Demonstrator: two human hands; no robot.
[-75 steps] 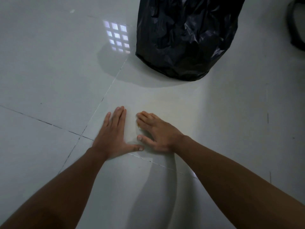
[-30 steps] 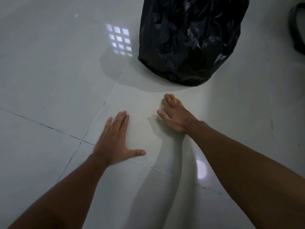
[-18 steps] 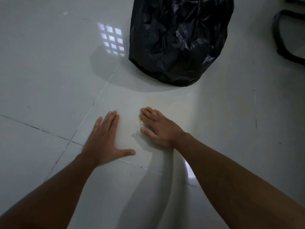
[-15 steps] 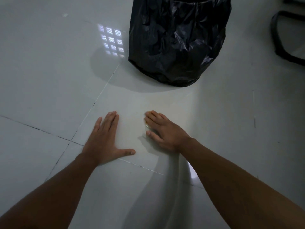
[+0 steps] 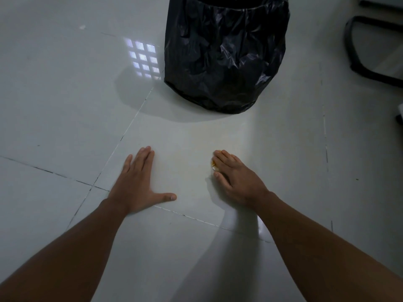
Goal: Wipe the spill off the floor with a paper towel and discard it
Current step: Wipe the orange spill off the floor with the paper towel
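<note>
Wiping mid-task: right hand (image 5: 237, 182) pressing stained paper towel (image 5: 212, 165) under flat fingers, left hand (image 5: 136, 182) splayed on tiled floor (image 5: 54, 105), faint smear remaining, black-lined bin (image 5: 224, 55) awaiting.

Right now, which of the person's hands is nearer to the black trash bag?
Right. The right hand lies on the floor just below the black trash bag, while the left hand rests flat farther down and off to its left side.
</note>
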